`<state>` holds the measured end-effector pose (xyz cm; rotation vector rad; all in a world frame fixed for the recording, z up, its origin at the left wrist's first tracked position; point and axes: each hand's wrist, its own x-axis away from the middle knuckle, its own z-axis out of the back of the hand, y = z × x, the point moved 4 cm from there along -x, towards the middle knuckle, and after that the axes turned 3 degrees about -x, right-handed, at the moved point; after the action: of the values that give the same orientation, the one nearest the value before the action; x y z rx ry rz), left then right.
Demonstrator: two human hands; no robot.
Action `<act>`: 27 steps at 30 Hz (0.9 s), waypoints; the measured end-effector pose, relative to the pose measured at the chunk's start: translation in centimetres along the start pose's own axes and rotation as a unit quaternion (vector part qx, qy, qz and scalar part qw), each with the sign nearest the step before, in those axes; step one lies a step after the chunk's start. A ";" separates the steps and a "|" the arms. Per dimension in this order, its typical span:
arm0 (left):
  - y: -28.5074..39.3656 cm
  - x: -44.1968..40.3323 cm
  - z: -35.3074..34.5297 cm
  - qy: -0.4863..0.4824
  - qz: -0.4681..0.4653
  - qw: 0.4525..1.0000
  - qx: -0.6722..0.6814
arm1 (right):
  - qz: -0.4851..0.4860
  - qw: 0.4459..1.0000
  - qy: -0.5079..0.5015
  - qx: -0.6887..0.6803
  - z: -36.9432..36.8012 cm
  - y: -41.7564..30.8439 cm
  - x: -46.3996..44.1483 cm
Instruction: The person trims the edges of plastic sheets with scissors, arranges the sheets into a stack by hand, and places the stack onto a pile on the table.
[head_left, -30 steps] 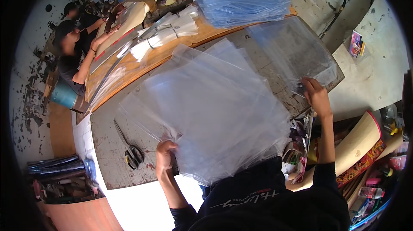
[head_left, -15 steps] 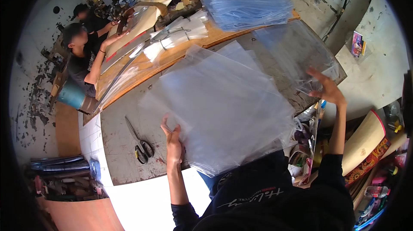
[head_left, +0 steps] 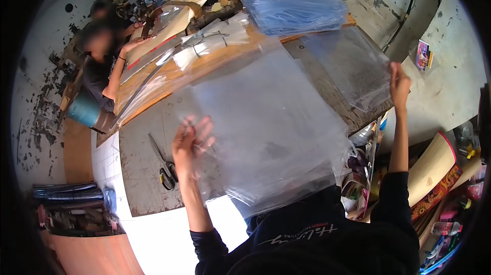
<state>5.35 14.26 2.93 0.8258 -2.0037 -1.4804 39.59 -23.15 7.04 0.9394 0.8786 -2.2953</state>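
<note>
A loose pile of clear plastic sheets (head_left: 271, 126) lies in front of me, its near edge reaching over the table's side against my shirt. My left hand (head_left: 192, 139) is at the pile's left edge, open, fingers spread and slightly blurred. Over at the right, my right hand (head_left: 400, 88) has its fingers closed on the outer edge of another clear plastic sheet (head_left: 353, 68), which lies flat on the worn table (head_left: 146, 172). Scissors (head_left: 164, 165) with black and yellow handles rest beside my left forearm.
Behind the pile, a tall stack of bluish plastic sheets (head_left: 294, 4) stands on a wooden board. Tied white bundles (head_left: 209, 45) lie left of it. Two people work at the far left. Rolls and clutter (head_left: 434, 188) fill the lower right, below the table edge.
My right hand has moved outward and closed on the sheet's edge. My left hand has shifted left and up, fingers spreading. The top sheets of the pile have shifted slightly.
</note>
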 end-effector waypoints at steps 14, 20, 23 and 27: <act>-3.3 -0.7 0.9 0.013 0.032 0.994 -0.101 | 0.337 0.783 -0.419 -0.312 2.8 -28.7 14.3; -3.6 1.7 2.2 0.022 0.054 0.985 -0.164 | -0.005 0.910 -0.394 -0.126 -1.8 -17.0 3.5; -3.9 2.8 0.8 -0.013 0.048 0.980 -0.195 | 0.030 0.886 -0.460 -0.045 -7.5 -12.3 5.9; -3.2 2.4 -0.4 -0.040 0.086 0.982 -0.163 | 0.052 0.813 -0.572 -0.100 -8.3 -15.4 6.4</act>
<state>4.54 11.60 0.02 0.4529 -1.7695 -1.7000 29.04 -8.24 3.34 -0.5156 0.4535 -2.0553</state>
